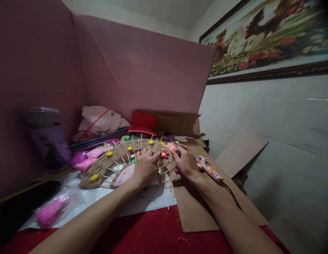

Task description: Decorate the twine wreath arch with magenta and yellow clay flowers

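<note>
A jute-wrapped arch [111, 158] on wooden sticks lies flat in front of me, dotted with yellow clay buds [94, 177]. A pink clay flower with a yellow middle [164, 154] sits on its right part. My left hand [145, 166] rests on the arch just left of that flower, fingers curled down onto the twine. My right hand [184, 161] presses on the arch's right end beside the flower, fingers bent. What either hand holds, if anything, is hidden under the fingers.
A speckled glue gun [207, 168] with a black cord lies on cardboard [195, 211] right of my right hand. Pink clay packets [85, 158], a purple bottle [48, 135], a red box [144, 121] and pink boards [142, 67] stand behind. A bagged pink lump [51, 211] lies front left.
</note>
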`<state>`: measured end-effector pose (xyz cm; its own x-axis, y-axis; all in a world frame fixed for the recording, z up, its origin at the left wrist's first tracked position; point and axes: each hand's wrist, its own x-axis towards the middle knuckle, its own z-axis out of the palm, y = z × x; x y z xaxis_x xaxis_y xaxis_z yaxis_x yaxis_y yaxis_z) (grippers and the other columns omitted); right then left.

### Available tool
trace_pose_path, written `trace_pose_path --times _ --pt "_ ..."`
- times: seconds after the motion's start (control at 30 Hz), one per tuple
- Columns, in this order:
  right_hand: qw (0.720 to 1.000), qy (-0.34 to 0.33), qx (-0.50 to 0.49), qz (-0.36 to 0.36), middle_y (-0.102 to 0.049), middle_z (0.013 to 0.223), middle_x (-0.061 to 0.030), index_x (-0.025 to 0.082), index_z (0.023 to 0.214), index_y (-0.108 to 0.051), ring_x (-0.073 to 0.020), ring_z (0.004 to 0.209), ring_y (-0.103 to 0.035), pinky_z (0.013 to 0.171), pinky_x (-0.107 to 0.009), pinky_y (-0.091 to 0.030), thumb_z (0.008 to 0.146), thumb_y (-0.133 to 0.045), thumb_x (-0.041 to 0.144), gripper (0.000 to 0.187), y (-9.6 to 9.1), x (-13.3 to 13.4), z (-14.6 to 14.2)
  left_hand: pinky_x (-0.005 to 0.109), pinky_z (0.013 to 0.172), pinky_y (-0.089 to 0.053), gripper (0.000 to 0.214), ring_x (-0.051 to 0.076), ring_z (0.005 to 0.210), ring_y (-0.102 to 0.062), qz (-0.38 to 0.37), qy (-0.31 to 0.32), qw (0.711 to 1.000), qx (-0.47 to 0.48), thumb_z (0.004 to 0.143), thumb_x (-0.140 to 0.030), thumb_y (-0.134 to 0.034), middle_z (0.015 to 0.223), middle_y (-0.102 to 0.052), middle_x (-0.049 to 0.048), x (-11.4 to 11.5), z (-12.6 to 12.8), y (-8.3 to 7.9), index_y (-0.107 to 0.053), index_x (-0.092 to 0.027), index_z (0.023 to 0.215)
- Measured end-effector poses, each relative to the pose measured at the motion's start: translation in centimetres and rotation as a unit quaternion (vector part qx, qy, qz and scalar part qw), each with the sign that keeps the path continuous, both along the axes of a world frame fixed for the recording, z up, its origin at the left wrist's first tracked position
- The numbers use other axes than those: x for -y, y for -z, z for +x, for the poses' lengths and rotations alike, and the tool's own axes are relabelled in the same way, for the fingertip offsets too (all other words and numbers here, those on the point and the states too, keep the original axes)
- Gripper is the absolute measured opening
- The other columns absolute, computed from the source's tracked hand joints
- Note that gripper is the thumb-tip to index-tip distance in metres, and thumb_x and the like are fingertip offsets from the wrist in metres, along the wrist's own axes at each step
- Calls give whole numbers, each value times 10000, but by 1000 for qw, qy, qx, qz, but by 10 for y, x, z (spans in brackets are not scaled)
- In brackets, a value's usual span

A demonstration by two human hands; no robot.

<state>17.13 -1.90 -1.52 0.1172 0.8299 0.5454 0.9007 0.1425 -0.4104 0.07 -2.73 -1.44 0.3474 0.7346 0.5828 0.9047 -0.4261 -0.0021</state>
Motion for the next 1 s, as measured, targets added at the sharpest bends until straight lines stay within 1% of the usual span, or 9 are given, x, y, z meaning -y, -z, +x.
trace_pose_path --times 0.13,0.23,0.33,0.53,0.6,0.7,0.9,1.0 --pt "1000 -6 3 5 -685 701 -14 228 775 -642 -155 651 -613 581 -230 -331 858 -479 397 249 -2 1 -1 362 727 -297 273 234 890 -476 -8 4 1000 4 883 -368 -409 860 -583 63 -1 0 0 -630 -303 1029" --pt "1000 -1 2 -1 -679 679 -12 231 775 -643 -155 632 -607 573 -230 -328 855 -480 406 252 -3 2 -2 363 732 -297 252 234 894 -480 -12 8 1000 20 870 -347 -438 857 -586 54 0 -2 -1 -632 -312 1027" --pt "1000 -2 -2 1 -685 698 -16 229 770 -645 -157 653 -612 577 -229 -329 852 -482 410 257 -3 2 -2 363 736 -298 262 234 900 -481 -8 8 999 30 854 -311 -467 856 -592 50 0 -3 -1 -615 -304 1070" --pt "1000 -4 -6 1 -679 689 -10 231 776 -642 -151 630 -606 568 -225 -332 853 -481 406 249 -4 2 -2 365 706 -292 294 246 875 -485 -2 -3 1000 0 865 -313 -430 844 -590 65 0 -1 -1 -612 -334 1095" --pt "1000 -3 -4 1 -682 693 -11 233 778 -643 -154 637 -607 572 -226 -334 851 -484 410 250 -3 2 -1 365 697 -290 293 245 865 -487 6 -2 1000 6 855 -284 -442 833 -590 62 1 -2 -2 -621 -336 1081" --pt "1000 0 -4 3 -688 714 -14 234 775 -643 -157 666 -613 588 -228 -338 850 -490 404 241 -3 2 -1 373 698 -290 271 245 854 -487 26 1 1000 10 835 -244 -462 813 -591 63 4 -3 -3 -650 -303 1022" --pt "1000 6 -6 -3 -682 692 -10 234 761 -641 -156 651 -610 579 -228 -332 851 -485 413 254 -3 2 -2 386 700 -291 234 242 823 -493 30 25 999 -4 836 -232 -453 799 -604 70 9 -2 -1 -670 -255 920" --pt "1000 3 -4 -3 -681 683 -13 233 770 -644 -157 644 -609 574 -227 -334 854 -481 413 257 -4 3 -3 390 701 -290 227 248 828 -497 32 35 999 -1 840 -248 -455 800 -610 70 8 0 0 -668 -251 919"
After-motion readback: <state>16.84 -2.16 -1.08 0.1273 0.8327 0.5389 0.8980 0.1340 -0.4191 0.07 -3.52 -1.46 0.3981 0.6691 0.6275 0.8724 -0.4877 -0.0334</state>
